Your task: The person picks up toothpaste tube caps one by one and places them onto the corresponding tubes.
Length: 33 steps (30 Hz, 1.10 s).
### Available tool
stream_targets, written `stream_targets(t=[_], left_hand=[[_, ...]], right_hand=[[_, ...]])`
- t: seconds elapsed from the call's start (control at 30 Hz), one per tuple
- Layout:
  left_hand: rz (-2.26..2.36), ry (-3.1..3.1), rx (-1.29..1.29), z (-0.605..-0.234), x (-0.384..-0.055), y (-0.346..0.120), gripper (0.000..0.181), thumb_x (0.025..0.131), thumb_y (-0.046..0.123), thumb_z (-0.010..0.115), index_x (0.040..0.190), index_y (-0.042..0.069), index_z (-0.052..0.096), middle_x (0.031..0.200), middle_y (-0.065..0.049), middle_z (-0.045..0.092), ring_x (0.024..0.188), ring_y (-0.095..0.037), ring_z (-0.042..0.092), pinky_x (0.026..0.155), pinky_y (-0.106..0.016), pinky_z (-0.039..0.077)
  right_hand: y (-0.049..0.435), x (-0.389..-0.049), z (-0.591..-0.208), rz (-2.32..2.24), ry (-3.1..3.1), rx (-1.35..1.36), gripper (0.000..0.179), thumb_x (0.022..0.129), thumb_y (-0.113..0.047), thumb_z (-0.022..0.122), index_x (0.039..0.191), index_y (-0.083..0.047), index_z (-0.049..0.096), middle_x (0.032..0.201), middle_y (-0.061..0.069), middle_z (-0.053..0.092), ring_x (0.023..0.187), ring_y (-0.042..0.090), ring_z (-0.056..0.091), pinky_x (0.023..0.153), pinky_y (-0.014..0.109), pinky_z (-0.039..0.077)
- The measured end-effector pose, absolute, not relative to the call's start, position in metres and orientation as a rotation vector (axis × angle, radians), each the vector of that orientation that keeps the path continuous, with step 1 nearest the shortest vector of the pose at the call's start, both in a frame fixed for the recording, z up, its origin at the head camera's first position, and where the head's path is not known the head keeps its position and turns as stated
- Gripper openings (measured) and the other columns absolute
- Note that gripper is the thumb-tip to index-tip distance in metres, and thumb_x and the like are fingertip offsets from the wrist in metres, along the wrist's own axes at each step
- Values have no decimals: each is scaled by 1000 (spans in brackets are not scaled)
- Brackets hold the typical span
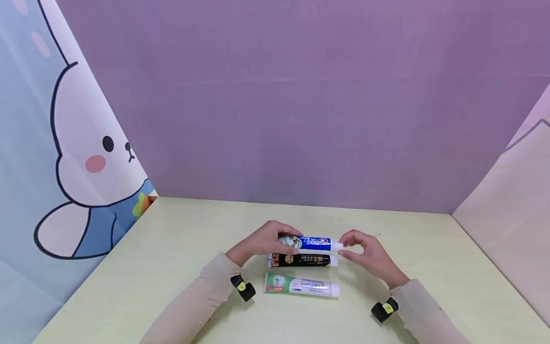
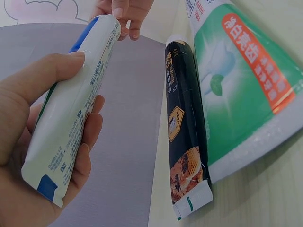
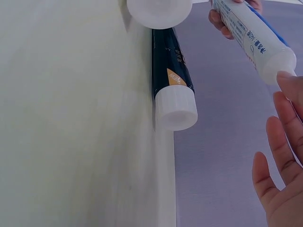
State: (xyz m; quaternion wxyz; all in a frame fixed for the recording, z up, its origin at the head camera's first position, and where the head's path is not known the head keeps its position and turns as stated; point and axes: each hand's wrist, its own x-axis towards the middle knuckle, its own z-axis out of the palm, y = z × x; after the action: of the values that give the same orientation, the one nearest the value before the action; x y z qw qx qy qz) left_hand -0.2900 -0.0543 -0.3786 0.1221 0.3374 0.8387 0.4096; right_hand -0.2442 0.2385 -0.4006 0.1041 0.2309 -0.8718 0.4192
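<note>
In the head view a blue and white toothpaste tube (image 1: 317,242) lies level in my left hand (image 1: 271,238). My left thumb rests on one face and the fingers curl round the other side, as the left wrist view shows of the tube (image 2: 71,109). At its right end, the thumb and forefinger of my right hand (image 1: 366,249) pinch the white cap (image 1: 338,246). The other right fingers (image 3: 279,146) are loosely spread. Just nearer than the held tube lies a black toothpaste tube (image 1: 308,261) with a white cap.
Closer to me, a green and white toothpaste tube (image 1: 301,285) lies roughly parallel to the black one, its cap to the right. All is on a pale table (image 1: 206,215). A purple backdrop (image 1: 301,119) stands behind, with a cartoon-printed cloth (image 1: 26,157) at the left.
</note>
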Motion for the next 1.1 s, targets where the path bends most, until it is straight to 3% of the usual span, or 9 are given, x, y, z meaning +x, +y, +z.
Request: stream_targets(t=[0.2, 1.1], left_hand=[[1208, 2440, 1011, -379, -292, -53, 41, 80, 24, 76, 118, 13, 67, 115, -1, 66, 96, -8, 60, 83, -24, 49], [1197, 2452, 1018, -378, -297, -51, 41, 79, 23, 77, 118, 13, 67, 115, 1, 66, 97, -5, 60, 84, -22, 48]], right_hand=[[240, -246, -400, 1246, -2596, 660, 15, 81, -13, 74, 93, -14, 64, 95, -4, 64, 90, 9, 56, 84, 43, 47], [244, -253, -401, 1270, -2565, 733, 6, 85, -13, 70, 89, -15, 66, 90, -3, 66, 86, 7, 57, 82, 38, 48]])
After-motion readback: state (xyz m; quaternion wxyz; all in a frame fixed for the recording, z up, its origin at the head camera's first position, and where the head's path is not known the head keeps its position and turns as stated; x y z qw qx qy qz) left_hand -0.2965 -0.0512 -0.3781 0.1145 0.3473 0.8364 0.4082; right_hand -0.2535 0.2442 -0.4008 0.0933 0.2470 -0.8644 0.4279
